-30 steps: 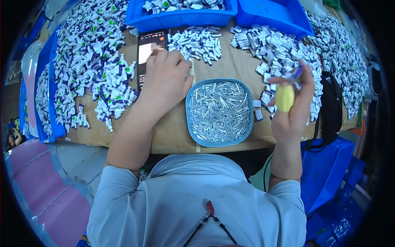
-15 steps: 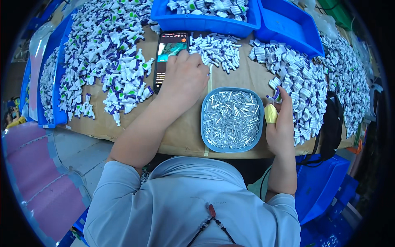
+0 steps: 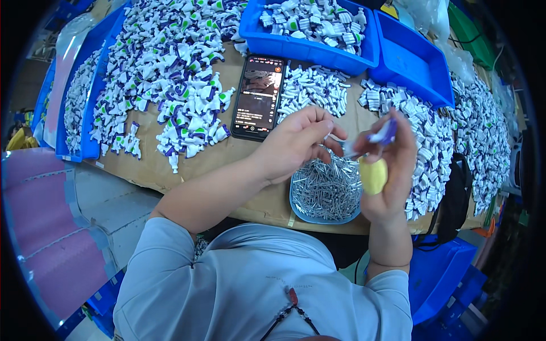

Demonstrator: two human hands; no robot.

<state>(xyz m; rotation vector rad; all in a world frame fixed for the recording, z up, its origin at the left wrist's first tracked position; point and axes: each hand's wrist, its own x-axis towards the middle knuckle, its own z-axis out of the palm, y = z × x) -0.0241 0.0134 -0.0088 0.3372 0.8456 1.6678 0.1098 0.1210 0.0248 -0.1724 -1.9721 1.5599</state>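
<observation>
- The small white-and-purple plastic part (image 3: 380,136) sits raised above the workbench, over the far edge of the round blue dish, pinched at the top of your right hand.
- Your right hand (image 3: 387,170) is curled closed: thumb and forefinger clamp that part, while the lower fingers wrap a yellow, rounded, egg-shaped object (image 3: 373,175) against the palm.
- Your left hand (image 3: 297,145) is just beside it, fingertips drawn together in a pinch and meeting the part from the left; something thin and pale shows at the fingertips, but you cannot tell from here exactly what it grips.
- Directly beneath both hands lies the round blue plastic dish (image 3: 296,203) filled with thin silver metal pins (image 3: 327,190).
- That dish rests on the brown cardboard-covered workbench (image 3: 153,165), near its front edge.
- A black smartphone (image 3: 259,95) with a lit screen lies flat just beyond your left hand.
- Loose heaps of white plastic parts with purple and green ends (image 3: 170,74) spread to your left, ahead and to your right.
- Two blue plastic bins (image 3: 398,57) stand at the far side, one filled with the same parts.
</observation>
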